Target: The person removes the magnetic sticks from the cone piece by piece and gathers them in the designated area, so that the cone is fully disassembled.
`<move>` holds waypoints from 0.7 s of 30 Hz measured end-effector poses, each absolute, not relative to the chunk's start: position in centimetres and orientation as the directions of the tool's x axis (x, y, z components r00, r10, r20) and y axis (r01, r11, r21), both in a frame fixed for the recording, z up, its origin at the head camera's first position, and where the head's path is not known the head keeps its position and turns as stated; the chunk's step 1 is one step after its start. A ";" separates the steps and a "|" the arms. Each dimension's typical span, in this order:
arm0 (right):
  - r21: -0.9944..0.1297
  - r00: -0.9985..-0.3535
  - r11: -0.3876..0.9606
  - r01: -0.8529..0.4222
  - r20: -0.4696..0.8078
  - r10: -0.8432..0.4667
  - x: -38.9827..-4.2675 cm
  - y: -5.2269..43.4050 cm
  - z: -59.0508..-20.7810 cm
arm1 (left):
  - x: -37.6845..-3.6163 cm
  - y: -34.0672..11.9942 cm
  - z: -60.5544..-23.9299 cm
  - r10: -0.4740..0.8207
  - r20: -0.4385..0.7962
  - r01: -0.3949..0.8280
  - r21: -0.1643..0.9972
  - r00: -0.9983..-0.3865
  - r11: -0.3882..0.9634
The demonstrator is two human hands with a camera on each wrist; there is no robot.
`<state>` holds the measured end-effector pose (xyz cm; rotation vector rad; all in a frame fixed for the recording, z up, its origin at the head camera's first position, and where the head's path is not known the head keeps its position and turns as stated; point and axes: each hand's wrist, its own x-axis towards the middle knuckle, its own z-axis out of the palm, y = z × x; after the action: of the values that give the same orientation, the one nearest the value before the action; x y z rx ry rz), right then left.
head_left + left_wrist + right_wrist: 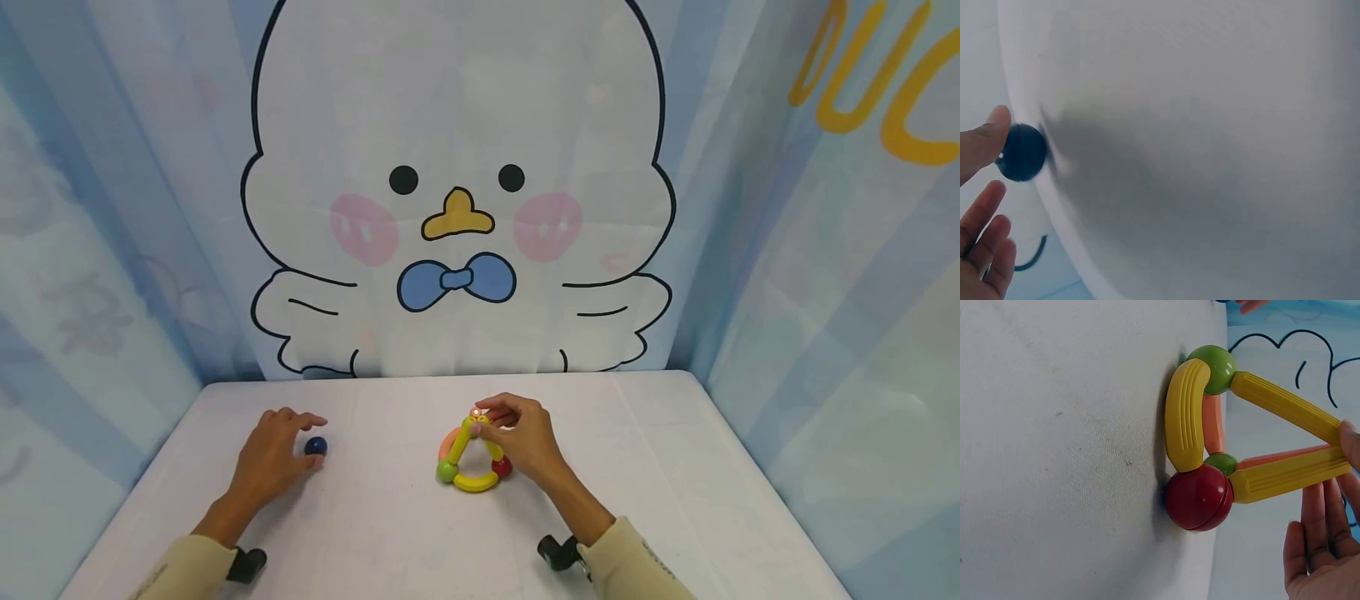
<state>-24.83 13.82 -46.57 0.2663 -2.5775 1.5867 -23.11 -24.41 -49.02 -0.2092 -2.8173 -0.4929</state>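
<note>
The left hand (270,454) has thumb and fingers parted around the blue ball (316,447); the thumb lies against or just beside it (contact cannot be confirmed), and the other fingers are clear. The right hand (528,435) pinches the frame (459,443) at its apex. The blue ball sits on the table (375,517), left of the frame and well apart from it. The frame rests on the same surface, apex up. Its base corners are a red ball (1199,497), a green ball (1213,370) and, farther back, a second green ball (1221,464). A yellow curved bar (1185,415) spans red to the nearer green; an orange curved bar (1213,425) spans the two greens. Two yellow straight bars (1291,477) and an orange straight bar (1282,458) lean inward to the pinched point. Fingers partly cover the apex; no ball can be made out there. The step in hand appears to be picking up the blue ball with the bar ends gathered. The next move likely calls for closing the left thumb and fingers on the ball under a constant right-hand pinch; slackening could let the bars spread.
</note>
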 end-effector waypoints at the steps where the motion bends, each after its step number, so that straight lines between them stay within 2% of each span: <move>1: -0.874 -0.979 0.441 -0.202 0.179 -0.095 -24.8 13.8 -46.6 | -23.1 -24.2 -48.9 0.095 0.317 0.195 0.298 -0.943 0.935; 9: -0.876 -0.980 0.440 -0.198 0.172 -0.097 -24.8 13.8 -46.5 | -22.5 -20.7 -46.8 0.158 0.444 0.311 0.296 -0.882 0.903; 21: -0.867 -0.978 0.454 -0.206 0.181 -0.098 -24.8 13.7 -46.6 | -21.9 -13.4 -45.2 0.232 0.445 0.402 0.335 -0.865 0.852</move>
<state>-24.84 13.74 -46.62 0.2724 -2.5879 1.5652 -21.89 -13.37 -45.15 -0.4708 -2.6350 -0.5966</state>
